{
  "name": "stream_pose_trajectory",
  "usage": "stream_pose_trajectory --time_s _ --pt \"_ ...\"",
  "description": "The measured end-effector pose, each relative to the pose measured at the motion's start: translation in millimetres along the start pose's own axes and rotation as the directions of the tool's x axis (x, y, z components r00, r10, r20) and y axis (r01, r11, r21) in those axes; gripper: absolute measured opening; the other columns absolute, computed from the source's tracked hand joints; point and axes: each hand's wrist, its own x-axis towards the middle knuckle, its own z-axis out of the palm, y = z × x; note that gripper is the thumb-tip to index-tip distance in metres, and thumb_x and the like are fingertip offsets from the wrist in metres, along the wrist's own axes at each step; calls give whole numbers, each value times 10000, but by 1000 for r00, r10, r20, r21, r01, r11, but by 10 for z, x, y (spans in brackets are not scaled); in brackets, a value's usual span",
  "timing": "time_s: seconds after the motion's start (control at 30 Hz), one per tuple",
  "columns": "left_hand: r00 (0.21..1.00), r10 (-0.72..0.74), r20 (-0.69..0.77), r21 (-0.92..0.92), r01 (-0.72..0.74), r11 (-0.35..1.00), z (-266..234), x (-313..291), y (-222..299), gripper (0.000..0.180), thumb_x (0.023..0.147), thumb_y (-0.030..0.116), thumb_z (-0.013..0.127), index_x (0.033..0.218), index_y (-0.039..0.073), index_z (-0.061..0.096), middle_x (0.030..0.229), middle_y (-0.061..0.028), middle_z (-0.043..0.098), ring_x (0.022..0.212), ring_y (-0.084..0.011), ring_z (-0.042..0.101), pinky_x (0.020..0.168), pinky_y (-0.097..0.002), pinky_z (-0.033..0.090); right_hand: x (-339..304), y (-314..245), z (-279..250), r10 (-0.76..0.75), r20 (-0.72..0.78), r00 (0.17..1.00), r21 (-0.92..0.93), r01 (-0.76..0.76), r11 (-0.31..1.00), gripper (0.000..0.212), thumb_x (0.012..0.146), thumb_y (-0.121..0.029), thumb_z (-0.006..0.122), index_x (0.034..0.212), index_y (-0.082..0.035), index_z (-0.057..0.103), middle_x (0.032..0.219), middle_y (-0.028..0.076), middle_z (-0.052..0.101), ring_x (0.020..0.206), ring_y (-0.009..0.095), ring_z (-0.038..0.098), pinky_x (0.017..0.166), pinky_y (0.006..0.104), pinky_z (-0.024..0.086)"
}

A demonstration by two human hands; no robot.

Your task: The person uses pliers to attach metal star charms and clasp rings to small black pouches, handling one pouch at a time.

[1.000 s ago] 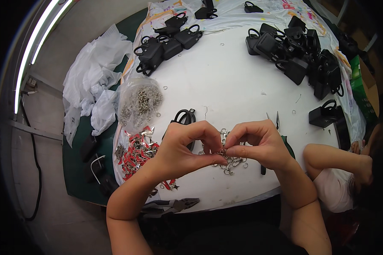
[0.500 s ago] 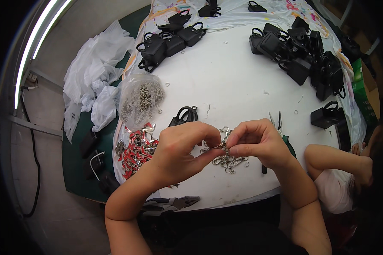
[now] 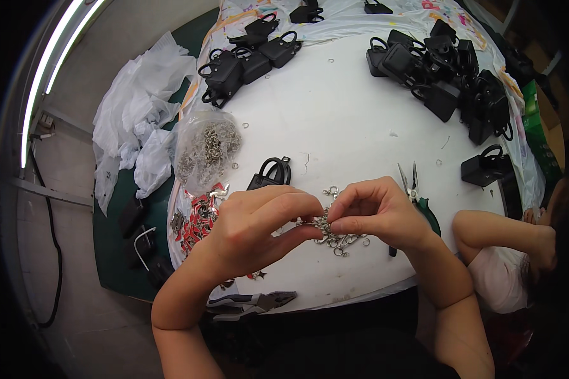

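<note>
Over the white tabletop my left hand [image 3: 250, 222] is closed, thumb and fingers pinching a small silver metal piece [image 3: 308, 221]. Facing it, my right hand [image 3: 385, 211] has thumb and forefinger pressed together; whatever is between those fingertips is too small and hidden to name. The two sets of fingertips nearly meet. Beneath them lies a loose heap of silver clasps and rings [image 3: 342, 242]. Just beyond my left hand rests a small black handbag [image 3: 259, 182], partly covered. Long-nose pliers [image 3: 427, 211] with green handles lie beside my right hand.
Red and silver pieces [image 3: 199, 218] and a clear bag of metal rings [image 3: 208, 148] are at left. Grey pliers [image 3: 256, 304] lie at the near edge. Black mini handbags are piled at far left [image 3: 224, 72] and far right [image 3: 446, 69]. Another person's arm [image 3: 502, 235] is at right.
Both hands have shifted slightly left, and the fingers of my left hand are straighter. The surrounding things appear a little displaced as the view moved slightly.
</note>
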Motion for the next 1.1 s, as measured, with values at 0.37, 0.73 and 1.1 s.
stream_pose_trajectory --time_s 0.37,0.73,1.1 --pt "983 174 -56 -158 -181 971 82 13 -14 347 675 -13 864 906 6 605 743 -121 689 668 -233 685 574 -299 561 17 32 16 48 13 999 59 -48 997 122 824 52 728 935 20 689 905 105 715 840 144 694 769 265 565" --pt "905 -401 -140 58 412 909 99 -322 -113 620 612 223 938 1080 11 590 1012 -102 646 973 -250 625 885 -338 492 12 126 68 -321 -114 940 -186 297 937 81 886 -26 695 945 -7 643 977 57 645 909 112 592 816 276 487" --pt "760 -625 -182 261 650 714 320 -617 -402 629 726 157 788 1280 32 518 1216 -203 527 1120 -365 555 959 -391 469 65 178 85 -467 -196 862 -126 450 884 97 903 6 618 976 -46 580 1055 92 616 1055 167 562 948 329 414"
